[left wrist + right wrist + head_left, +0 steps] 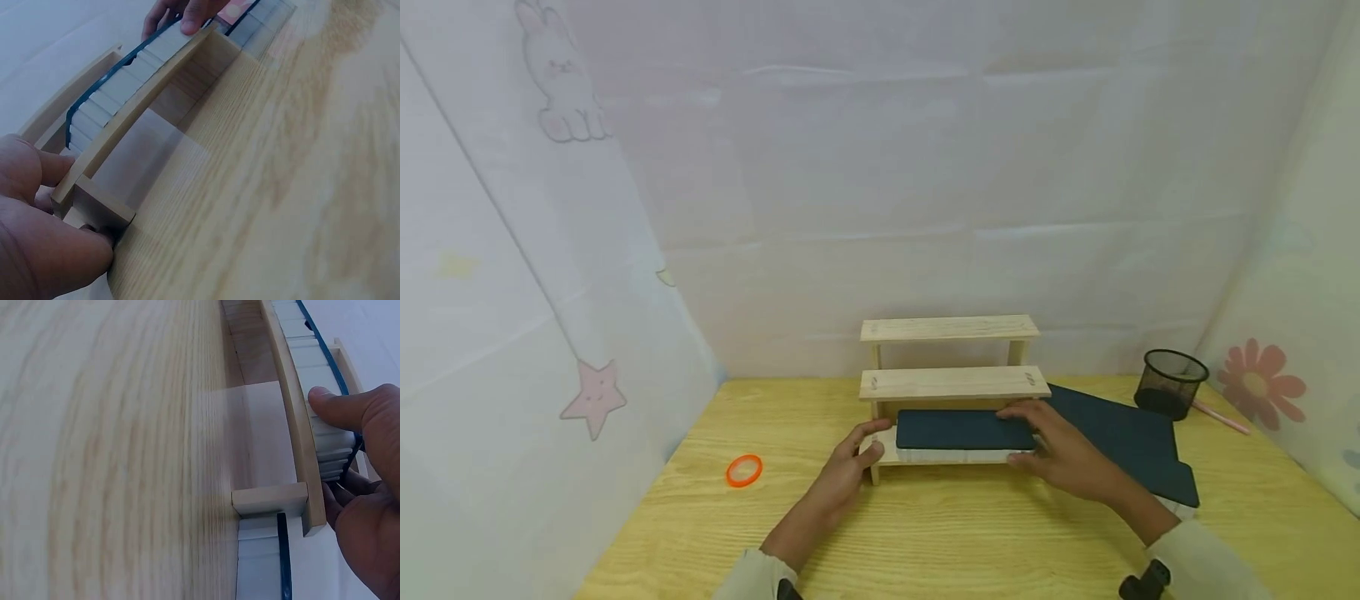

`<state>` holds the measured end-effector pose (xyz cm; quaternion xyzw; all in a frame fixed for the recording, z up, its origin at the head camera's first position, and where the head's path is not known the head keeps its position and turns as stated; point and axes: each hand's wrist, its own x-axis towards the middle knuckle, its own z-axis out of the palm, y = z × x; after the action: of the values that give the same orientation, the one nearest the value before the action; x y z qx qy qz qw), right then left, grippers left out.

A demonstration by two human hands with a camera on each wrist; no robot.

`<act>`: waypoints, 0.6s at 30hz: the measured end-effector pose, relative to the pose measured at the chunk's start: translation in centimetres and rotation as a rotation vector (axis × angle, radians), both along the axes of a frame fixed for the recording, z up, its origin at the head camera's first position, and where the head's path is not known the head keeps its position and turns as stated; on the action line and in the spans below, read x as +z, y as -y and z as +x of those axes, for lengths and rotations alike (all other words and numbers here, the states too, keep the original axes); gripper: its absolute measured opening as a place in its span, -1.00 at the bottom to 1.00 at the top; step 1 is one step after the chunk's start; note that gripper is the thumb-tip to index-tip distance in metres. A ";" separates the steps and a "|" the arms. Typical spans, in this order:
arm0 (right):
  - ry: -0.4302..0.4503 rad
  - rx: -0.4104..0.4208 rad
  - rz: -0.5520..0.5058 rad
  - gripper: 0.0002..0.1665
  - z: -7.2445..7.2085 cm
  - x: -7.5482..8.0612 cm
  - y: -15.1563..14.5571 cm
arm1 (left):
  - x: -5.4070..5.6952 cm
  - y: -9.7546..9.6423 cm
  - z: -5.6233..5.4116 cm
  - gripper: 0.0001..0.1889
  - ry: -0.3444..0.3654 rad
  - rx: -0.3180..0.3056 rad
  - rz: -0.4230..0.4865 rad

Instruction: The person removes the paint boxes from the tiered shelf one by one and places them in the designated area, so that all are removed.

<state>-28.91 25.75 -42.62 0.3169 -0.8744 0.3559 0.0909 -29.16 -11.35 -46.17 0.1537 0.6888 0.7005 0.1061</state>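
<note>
A small tiered wooden shelf (955, 383) stands on the table. On its lowest board lies a long block (966, 430) with a dark blue top and white ribbed sides. My left hand (844, 471) grips the left end of that board, as the left wrist view shows, with the thumb below and fingertips on top. At the block's right end, my right hand (1063, 450) holds it, the thumb (331, 406) on the white front side and the fingers round the end and back. Part of those fingers is hidden behind the block in the right wrist view.
Right of the shelf lies a larger dark blue piece (1123, 437) with white sides. Behind it stand a black mesh pen cup (1165, 392) and a pink stick (1221, 417). An orange ring (744, 471) lies on the left of the table. Printed sheeting encloses the back and sides.
</note>
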 end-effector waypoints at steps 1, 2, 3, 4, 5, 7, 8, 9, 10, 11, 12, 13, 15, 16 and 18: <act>0.001 -0.005 -0.005 -0.21 0.1 0.0 0.0 | 0.0 0.1 0.0 -0.55 -0.003 -0.004 -0.006; 0.008 -0.016 -0.010 -0.18 0.1 0.1 0.1 | -0.1 0.1 -0.1 -0.54 -0.004 -0.007 -0.009; 0.019 -0.027 -0.012 -0.16 0.3 0.1 0.1 | -0.1 0.1 -0.1 -0.54 -0.005 -0.010 -0.011; 0.032 -0.035 -0.014 -0.15 0.3 0.1 0.1 | -0.1 0.2 -0.2 -0.53 -0.006 -0.011 -0.013; 0.048 -0.042 -0.017 -0.15 0.4 0.1 0.2 | -0.2 0.2 -0.2 -0.53 -0.007 -0.012 -0.014; 0.075 -0.050 -0.026 -0.16 0.6 0.1 0.2 | -0.2 0.3 -0.3 -0.51 -0.009 -0.016 -0.016; 0.086 -0.052 -0.031 -0.18 0.7 0.2 0.2 | -0.3 0.3 -0.3 -0.51 -0.007 -0.018 -0.017; 0.093 -0.051 -0.035 -0.20 0.8 0.2 0.3 | -0.3 0.3 -0.3 -0.51 -0.006 -0.018 -0.018; 0.094 -0.047 -0.041 -0.22 0.9 0.2 0.3 | -0.3 0.3 -0.3 -0.51 -0.006 -0.018 -0.018; 0.095 -0.045 -0.049 -0.23 1.0 0.3 0.3 | -0.3 0.4 -0.2 -0.51 -0.005 -0.018 -0.018; 0.095 -0.043 -0.061 -0.24 1.1 0.4 0.3 | -0.3 0.4 -0.2 -0.52 -0.005 -0.017 -0.018; 0.096 -0.041 -0.077 -0.24 1.3 0.5 0.3 | -0.4 0.4 -0.2 -0.53 -0.004 -0.015 -0.020; 0.099 -0.031 -0.115 -0.26 1.4 0.7 0.3 | -0.4 0.4 -0.3 -0.54 -0.005 -0.013 -0.022; 0.095 -0.025 -0.133 -0.27 1.4 0.8 0.2 | -0.3 0.4 -0.3 -0.54 -0.007 -0.012 -0.026; 0.082 -0.013 -0.166 -0.29 1.4 1.0 0.1 | -0.3 0.4 -0.3 -0.54 -0.007 -0.008 -0.030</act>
<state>-27.49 25.70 -41.57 0.2875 -0.8470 0.4393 0.0831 -29.50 -11.71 -46.43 0.1573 0.6989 0.6891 0.1088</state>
